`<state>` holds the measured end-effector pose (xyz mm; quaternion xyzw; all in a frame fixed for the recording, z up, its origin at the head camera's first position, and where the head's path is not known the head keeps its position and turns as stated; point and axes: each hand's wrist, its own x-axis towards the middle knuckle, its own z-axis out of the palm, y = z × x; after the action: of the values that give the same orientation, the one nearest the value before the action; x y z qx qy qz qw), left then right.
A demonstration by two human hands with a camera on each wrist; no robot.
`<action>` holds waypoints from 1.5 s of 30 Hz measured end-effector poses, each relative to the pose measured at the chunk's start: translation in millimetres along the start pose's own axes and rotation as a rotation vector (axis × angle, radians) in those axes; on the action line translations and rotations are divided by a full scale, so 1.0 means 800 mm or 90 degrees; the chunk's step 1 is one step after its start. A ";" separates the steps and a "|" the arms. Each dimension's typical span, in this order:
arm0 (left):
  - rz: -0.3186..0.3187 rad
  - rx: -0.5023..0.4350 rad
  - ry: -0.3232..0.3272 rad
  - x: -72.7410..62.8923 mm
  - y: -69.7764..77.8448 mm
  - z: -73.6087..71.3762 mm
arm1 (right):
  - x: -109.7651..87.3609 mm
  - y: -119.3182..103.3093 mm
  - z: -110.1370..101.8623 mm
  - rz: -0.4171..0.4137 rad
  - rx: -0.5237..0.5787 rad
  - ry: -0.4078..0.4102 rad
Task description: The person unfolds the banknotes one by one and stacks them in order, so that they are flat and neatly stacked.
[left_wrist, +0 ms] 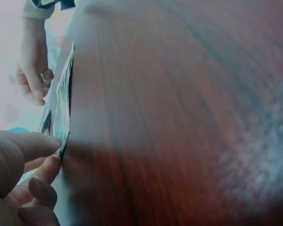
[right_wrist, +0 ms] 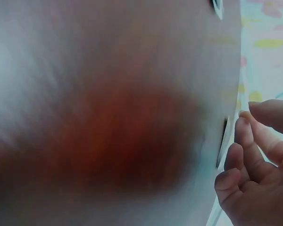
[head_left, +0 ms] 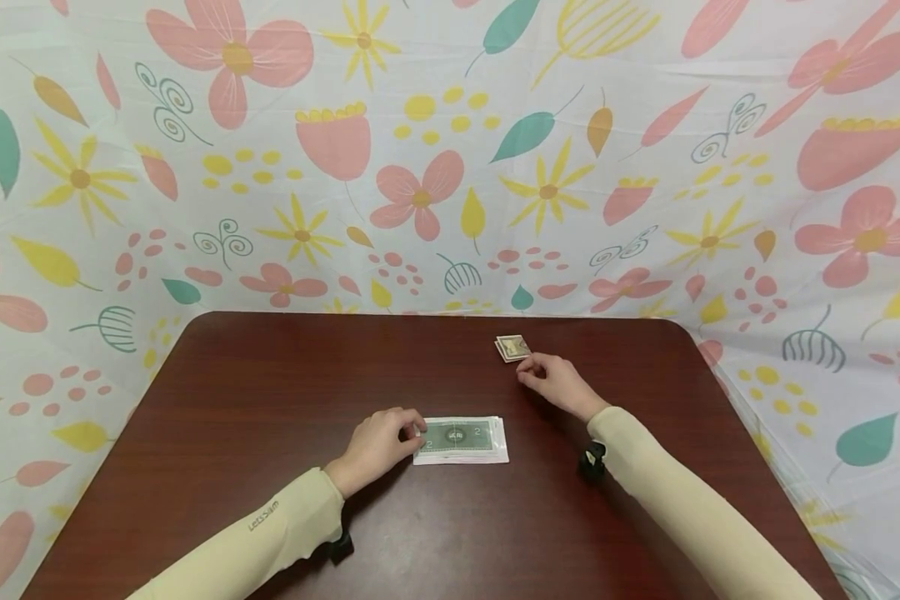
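Note:
A stack of green play banknotes [head_left: 461, 437], the top one marked 2, lies flat on the table with white paper edges under it. My left hand [head_left: 381, 443] pinches the stack's left end between thumb and fingers. In the left wrist view, the many thin layers of the banknote stack [left_wrist: 64, 108] show edge-on, fanned slightly at the far end. Farther back and to the right lies a small pile of folded brownish notes [head_left: 512, 347]. My right hand [head_left: 558, 385] is beside that pile, fingertips at its near right corner. Loosely bent fingers [right_wrist: 243, 132] hold nothing in the right wrist view.
The dark reddish-brown table [head_left: 292, 367] has rounded back corners. Behind it and along both sides hangs a white cloth [head_left: 420, 100] printed with flowers and leaves. Black straps [head_left: 592, 461] are on both wrists, below beige sleeves [head_left: 690, 492].

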<state>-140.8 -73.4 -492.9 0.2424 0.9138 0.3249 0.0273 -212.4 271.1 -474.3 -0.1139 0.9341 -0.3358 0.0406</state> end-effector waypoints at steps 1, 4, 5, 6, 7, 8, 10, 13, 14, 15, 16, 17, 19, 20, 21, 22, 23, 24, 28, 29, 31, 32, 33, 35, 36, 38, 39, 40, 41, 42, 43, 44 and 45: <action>-0.002 -0.002 -0.001 0.000 0.000 0.000 | 0.005 0.002 -0.002 0.006 -0.002 0.007; 0.000 -0.005 -0.004 -0.001 -0.001 -0.001 | 0.020 0.009 -0.008 0.022 -0.002 0.024; -0.001 -0.005 -0.005 -0.002 0.000 -0.001 | 0.024 0.012 -0.010 0.027 -0.004 0.029; -0.002 -0.005 -0.007 -0.002 -0.001 -0.002 | 0.029 0.014 -0.011 0.032 -0.003 0.034; -0.005 -0.005 -0.009 -0.002 0.000 -0.002 | 0.033 0.017 -0.011 0.033 -0.005 0.037; -0.006 -0.004 -0.010 -0.002 -0.001 -0.002 | 0.038 0.019 -0.012 0.035 -0.007 0.041; -0.006 -0.005 -0.011 -0.002 -0.001 -0.002 | 0.047 0.025 -0.011 0.041 -0.011 0.048; -0.004 -0.005 -0.006 -0.002 -0.002 -0.002 | 0.060 0.033 -0.008 0.050 -0.017 0.052; -0.003 -0.004 -0.004 -0.001 -0.002 -0.001 | 0.064 0.035 -0.007 0.055 -0.017 0.051; -0.001 -0.002 -0.003 -0.001 -0.003 -0.001 | 0.067 0.037 -0.006 0.060 -0.017 0.047; -0.001 -0.001 -0.002 0.000 -0.002 -0.001 | 0.070 0.039 -0.005 0.064 -0.016 0.043; 0.000 0.001 -0.001 0.000 -0.002 -0.001 | 0.072 0.040 -0.005 0.066 -0.019 0.038; 0.000 0.005 -0.002 0.000 -0.001 -0.001 | 0.076 0.041 -0.005 0.065 -0.025 0.025; 0.001 0.006 -0.002 0.000 -0.001 -0.001 | 0.078 0.040 -0.005 0.065 -0.031 0.017; 0.001 0.006 -0.003 0.000 0.000 -0.001 | 0.079 0.040 -0.005 0.063 -0.036 0.009; 0.002 0.005 -0.004 0.000 0.000 -0.001 | 0.080 0.039 -0.005 0.063 -0.042 0.003; 0.002 0.005 -0.004 0.000 0.001 -0.002 | 0.081 0.038 -0.006 0.062 -0.049 -0.003; 0.002 0.004 -0.004 0.000 0.001 -0.002 | 0.081 0.036 -0.006 0.063 -0.052 -0.008; 0.001 0.004 -0.003 0.000 0.001 -0.003 | 0.081 0.031 -0.009 0.066 -0.053 -0.013; 0.000 0.005 -0.003 0.000 0.001 -0.003 | 0.080 0.029 -0.010 0.066 -0.053 -0.015; 0.000 0.007 -0.003 0.001 0.000 -0.003 | 0.078 0.026 -0.011 0.070 -0.053 -0.018; -0.001 0.009 -0.003 0.001 0.000 -0.002 | 0.077 0.025 -0.012 0.074 -0.054 -0.020; -0.001 0.010 -0.003 0.001 0.000 -0.002 | 0.075 0.024 -0.013 0.080 -0.054 -0.023; -0.001 0.012 -0.003 0.002 0.000 -0.002 | 0.073 0.022 -0.014 0.094 -0.054 -0.028; -0.001 0.013 -0.003 0.002 0.000 -0.002 | 0.072 0.022 -0.014 0.100 -0.053 -0.027; -0.001 0.015 -0.004 0.002 0.000 -0.002 | 0.070 0.023 -0.013 0.105 -0.050 -0.020; -0.001 0.016 -0.004 0.001 0.000 -0.002 | 0.069 0.023 -0.012 0.105 -0.048 -0.014; -0.001 0.017 -0.003 0.001 0.001 -0.002 | 0.068 0.024 -0.011 0.102 -0.047 -0.006; -0.001 0.017 -0.003 0.001 0.001 -0.002 | 0.066 0.025 -0.010 0.098 -0.042 0.003; -0.001 0.018 -0.002 0.001 0.002 -0.002 | 0.065 0.025 -0.009 0.095 -0.036 0.012; -0.001 0.019 -0.001 0.001 0.002 -0.002 | 0.063 0.026 -0.007 0.091 -0.033 0.020; 0.000 0.019 -0.001 0.000 0.003 -0.002 | 0.060 0.026 -0.006 0.090 -0.027 0.028; 0.000 0.021 0.000 0.000 0.003 -0.002 | 0.058 0.025 -0.004 0.087 -0.022 0.035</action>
<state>-140.2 -72.6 -489.8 0.2427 0.9190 0.3097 0.0236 -261.5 277.4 -484.5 -0.0414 0.9461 -0.3192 0.0357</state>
